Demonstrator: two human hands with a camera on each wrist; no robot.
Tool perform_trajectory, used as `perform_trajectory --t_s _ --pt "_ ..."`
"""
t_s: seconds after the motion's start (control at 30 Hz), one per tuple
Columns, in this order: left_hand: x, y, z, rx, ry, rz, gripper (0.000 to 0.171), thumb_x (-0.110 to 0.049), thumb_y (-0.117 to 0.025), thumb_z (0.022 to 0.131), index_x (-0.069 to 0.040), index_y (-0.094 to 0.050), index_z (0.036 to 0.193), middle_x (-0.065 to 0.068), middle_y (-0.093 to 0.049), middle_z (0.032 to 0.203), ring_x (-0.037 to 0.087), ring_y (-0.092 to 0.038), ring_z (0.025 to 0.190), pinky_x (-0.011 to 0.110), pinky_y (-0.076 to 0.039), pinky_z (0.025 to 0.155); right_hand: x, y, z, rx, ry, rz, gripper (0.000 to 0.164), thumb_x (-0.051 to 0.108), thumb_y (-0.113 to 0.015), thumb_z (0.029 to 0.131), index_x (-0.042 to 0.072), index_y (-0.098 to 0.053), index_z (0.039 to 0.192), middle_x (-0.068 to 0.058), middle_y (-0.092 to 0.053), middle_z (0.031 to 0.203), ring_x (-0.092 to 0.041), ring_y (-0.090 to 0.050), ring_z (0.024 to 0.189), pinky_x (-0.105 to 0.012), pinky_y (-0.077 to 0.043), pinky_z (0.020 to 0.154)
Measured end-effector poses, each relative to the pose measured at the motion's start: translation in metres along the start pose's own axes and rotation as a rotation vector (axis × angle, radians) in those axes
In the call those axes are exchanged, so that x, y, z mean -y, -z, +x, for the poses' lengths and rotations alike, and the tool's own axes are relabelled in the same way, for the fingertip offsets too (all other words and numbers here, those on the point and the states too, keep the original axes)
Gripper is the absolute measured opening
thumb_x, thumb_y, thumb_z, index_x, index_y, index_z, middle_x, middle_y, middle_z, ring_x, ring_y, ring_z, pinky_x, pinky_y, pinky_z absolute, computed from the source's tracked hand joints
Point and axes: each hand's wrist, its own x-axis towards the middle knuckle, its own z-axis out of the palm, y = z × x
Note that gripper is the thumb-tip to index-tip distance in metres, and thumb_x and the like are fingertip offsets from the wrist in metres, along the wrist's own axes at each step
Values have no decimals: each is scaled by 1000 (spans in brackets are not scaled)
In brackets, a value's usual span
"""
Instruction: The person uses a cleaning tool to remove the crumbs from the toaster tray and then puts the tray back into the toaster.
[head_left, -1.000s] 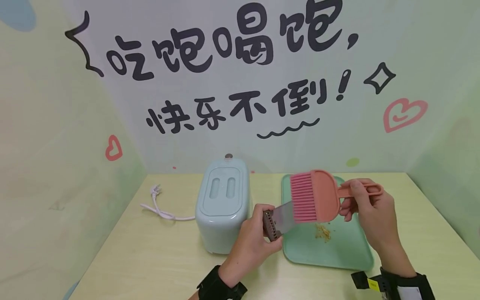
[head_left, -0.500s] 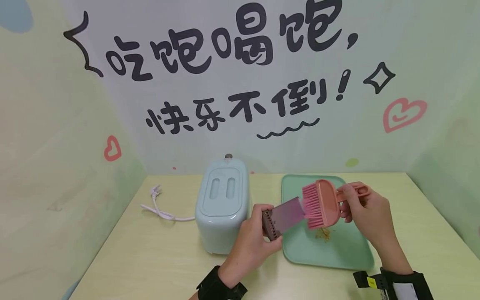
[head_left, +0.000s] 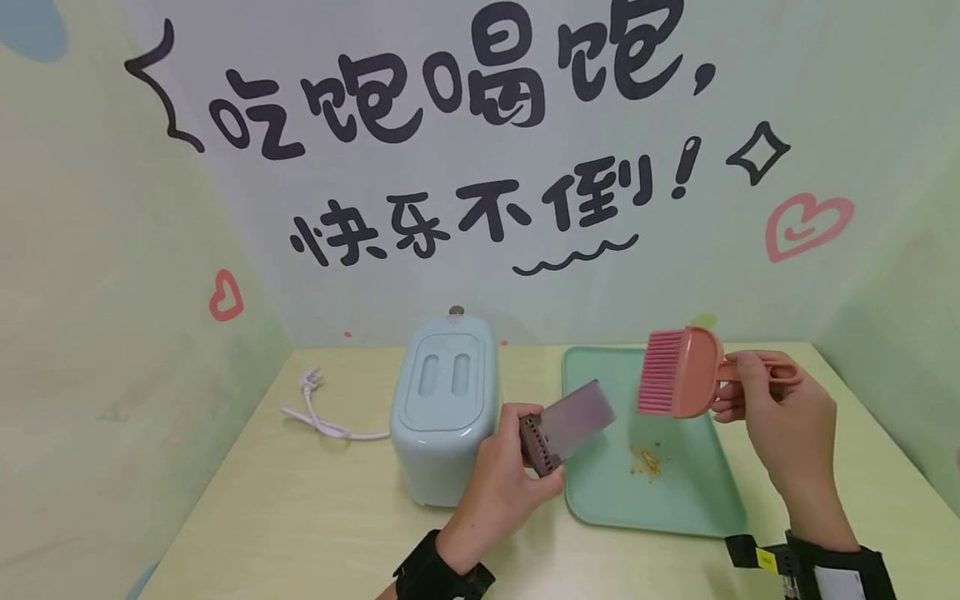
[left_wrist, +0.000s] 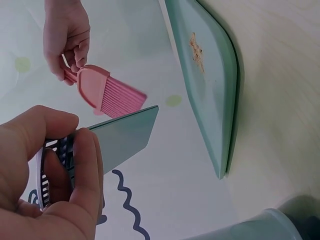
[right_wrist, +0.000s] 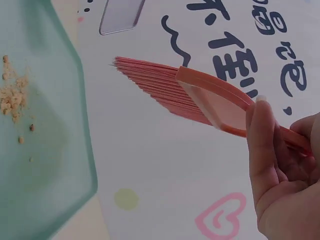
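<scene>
My left hand (head_left: 510,475) grips the brown slotted end of a flat, shiny crumb tray (head_left: 577,418), fingers and thumb curled round it in the left wrist view (left_wrist: 55,165). The thin plate tilts up to the right over the green tray's left edge. My right hand (head_left: 780,417) pinches the handle of a coral brush (head_left: 697,372) with pink bristles (right_wrist: 155,87). The brush is held in the air above the green tray (head_left: 690,500), its bristles pointing left, apart from the crumb tray. A small heap of crumbs (head_left: 645,463) lies on the green tray.
A light blue toaster (head_left: 446,400) with a lidded top stands left of the green tray, close to my left hand. Its white cord and plug (head_left: 322,412) lie on the pale wooden table (head_left: 300,517). A printed wall (head_left: 420,300) rises behind.
The brush first swept down and right off the crumb tray's end, then lifted up and right, clear of it. My left hand and the crumb tray have barely moved.
</scene>
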Motion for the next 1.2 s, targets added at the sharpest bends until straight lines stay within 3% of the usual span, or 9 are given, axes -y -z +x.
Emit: perform_trajectory --t_s 0.2,0.33,0.57,0.77,0.87,1.0,1.1,1.2 --pt "-3 -1 4 -16 -43 12 68 -2 -82 85 -8 -45 142 15 -71 121 12 -69 93 23 -58 78 -9 25 10 116 -152 501 24 19 -66 107 3 -64 125 -3 -81 89 -16 -79 69 -29 -62 66" --pt "-5 -2 6 -1 -45 -2 68 -2 -82 86 -10 -45 142 15 -71 122 10 -69 94 22 -58 79 -26 46 18 164 -226 583 23 17 -65 107 7 -64 127 -4 -81 90 -16 -79 73 -30 -63 67" --pt "-5 2 5 -9 -33 -9 68 0 -82 85 -8 -44 141 17 -71 122 15 -69 96 24 -59 79 -59 71 32 165 -258 449 16 22 -65 107 8 -65 115 3 -80 87 -10 -79 74 -25 -63 66" --pt "-4 4 6 -6 -32 -6 68 0 -83 84 -7 -45 141 17 -71 122 15 -70 95 23 -59 79 -84 83 28 235 -215 99 16 23 -58 111 9 -65 115 19 -77 89 -1 -75 77 -22 -62 66" --pt "-5 5 6 -1 -32 -9 68 0 -82 85 -7 -45 141 17 -72 122 14 -69 95 23 -58 79 -93 86 24 273 -201 -26 18 26 -55 112 11 -63 118 27 -73 92 4 -72 79 -22 -62 66" --pt "-5 5 6 1 -33 -9 68 1 -82 85 -7 -44 141 17 -72 122 14 -70 95 23 -58 79 -103 86 21 311 -200 -142 34 32 -51 113 4 -59 129 33 -67 94 6 -69 81 -26 -63 66" --pt "-5 5 6 -1 -36 -9 68 1 -81 85 -8 -44 141 17 -72 122 13 -70 95 23 -59 79 -108 86 20 345 -212 -203 52 37 -48 114 -2 -51 147 36 -65 95 7 -68 82 -28 -63 67" --pt "-4 6 5 -6 -41 -14 68 1 -82 85 -7 -45 141 16 -72 121 12 -70 94 23 -59 79 -112 86 20 386 -232 -224 66 41 -49 113 -5 -38 160 30 -70 97 7 -68 82 -25 -62 68"
